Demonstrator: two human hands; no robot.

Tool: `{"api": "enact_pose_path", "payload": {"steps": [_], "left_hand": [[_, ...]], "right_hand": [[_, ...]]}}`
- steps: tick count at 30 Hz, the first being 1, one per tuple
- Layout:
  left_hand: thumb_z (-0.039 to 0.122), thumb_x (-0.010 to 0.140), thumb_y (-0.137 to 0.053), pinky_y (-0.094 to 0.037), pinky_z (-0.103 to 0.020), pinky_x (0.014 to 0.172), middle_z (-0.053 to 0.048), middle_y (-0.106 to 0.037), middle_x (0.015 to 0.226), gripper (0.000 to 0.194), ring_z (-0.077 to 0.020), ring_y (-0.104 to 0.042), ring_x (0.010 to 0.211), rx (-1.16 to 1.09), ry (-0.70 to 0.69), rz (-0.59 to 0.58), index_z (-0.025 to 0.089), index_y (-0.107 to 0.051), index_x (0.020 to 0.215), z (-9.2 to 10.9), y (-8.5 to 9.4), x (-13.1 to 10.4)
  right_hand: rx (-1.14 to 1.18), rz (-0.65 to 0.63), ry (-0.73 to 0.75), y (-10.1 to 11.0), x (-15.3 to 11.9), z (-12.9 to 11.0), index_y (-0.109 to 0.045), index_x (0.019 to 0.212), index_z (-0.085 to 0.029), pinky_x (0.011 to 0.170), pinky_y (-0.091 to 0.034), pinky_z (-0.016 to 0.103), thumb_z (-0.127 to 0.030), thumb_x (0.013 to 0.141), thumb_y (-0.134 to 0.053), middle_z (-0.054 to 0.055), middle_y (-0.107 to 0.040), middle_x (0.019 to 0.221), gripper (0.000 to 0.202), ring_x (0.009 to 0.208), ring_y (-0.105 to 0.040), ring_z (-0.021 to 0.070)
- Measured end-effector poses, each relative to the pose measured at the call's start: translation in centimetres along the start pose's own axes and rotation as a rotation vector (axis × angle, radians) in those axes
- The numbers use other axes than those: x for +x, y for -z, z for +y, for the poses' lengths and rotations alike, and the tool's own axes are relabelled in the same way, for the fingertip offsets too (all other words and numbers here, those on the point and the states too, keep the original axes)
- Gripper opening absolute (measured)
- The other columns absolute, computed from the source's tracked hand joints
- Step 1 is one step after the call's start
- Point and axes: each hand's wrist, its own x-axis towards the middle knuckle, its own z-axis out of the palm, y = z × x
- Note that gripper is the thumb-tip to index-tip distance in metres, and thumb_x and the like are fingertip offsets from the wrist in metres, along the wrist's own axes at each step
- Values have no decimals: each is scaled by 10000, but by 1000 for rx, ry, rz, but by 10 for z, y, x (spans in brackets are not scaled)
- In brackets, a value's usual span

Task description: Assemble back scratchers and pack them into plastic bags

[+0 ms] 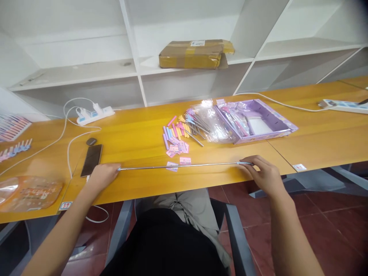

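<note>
A thin telescopic metal rod (178, 166) is stretched out level over the table's front part. My left hand (104, 177) is closed round its left end, where a bit of blue shows. At the right end, my right hand (263, 172) pinches a light blue tip between thumb and fingers. Behind the rod lie pink and purple cards (179, 146), colored tubes (176, 131) and a pile of small hand-shaped pieces with metal rods (193, 122). Clear plastic bags (215, 124) rest beside the pile.
A purple box (267, 135) with wrapped items stands at the right. Left are a black phone (92, 160), a dark small case (91, 142), a power strip (96, 116) with cables and an orange bag (37, 193). A cardboard box (191, 55) sits on the shelf.
</note>
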Motion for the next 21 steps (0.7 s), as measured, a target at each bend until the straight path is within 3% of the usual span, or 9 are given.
{"api": "enact_pose_path", "payload": {"steps": [3,7,10,13,15,18,21], "left_hand": [[257,1004,-462,-518,-364,738,-173,-833,956,328,-364,-812,957,-30,9,-33,197,-782,962,1,2,8],[248,1001,-467,-540,-409,782,-193,-833,994,337,-405,-807,986,14,80,-79,185,-798,1018,19,22,30],[225,1023,-446,-549,-413,805,-193,-836,1078,363,-393,-803,1034,-12,32,-79,183,-803,1076,69,42,52],[181,1042,-430,-546,-383,805,-187,-831,1092,380,-340,-804,1026,-108,-75,-65,188,-801,1124,133,62,71],[168,1049,-432,-545,-388,809,-199,-827,1071,383,-341,-804,1030,-158,-77,-44,187,-805,1135,165,72,81],[175,1063,-428,-549,-405,819,-205,-817,1035,377,-354,-803,1012,-197,-72,-17,184,-800,1125,181,79,88],[197,1060,-473,-547,-416,834,-196,-803,1034,304,-355,-792,979,-298,-103,29,179,-762,1152,175,72,92]], "right_hand": [[13,20,-15,-3,-3,7,-766,1025,-258,834,-627,393,-359,1057,-677,69,-807,998,139,905,-786,253],[-50,202,22,-7,19,5,-776,963,-267,792,-610,378,-323,1040,-717,53,-808,936,113,846,-776,251],[9,185,153,-31,50,-37,-790,999,-267,787,-583,368,-269,1034,-728,51,-803,924,72,831,-756,239],[43,56,369,-78,75,-110,-788,1078,-238,780,-521,363,-186,1075,-643,70,-775,915,154,859,-714,230],[-9,68,416,-108,85,-151,-780,1098,-214,766,-470,364,-128,1102,-554,77,-758,909,242,848,-679,222],[-62,82,424,-133,93,-173,-761,1025,-205,741,-430,373,-191,1115,-582,77,-741,897,201,844,-656,231],[-45,45,401,-137,104,-159,-739,975,-216,749,-444,373,-248,1119,-596,77,-732,890,206,842,-656,241]]}}
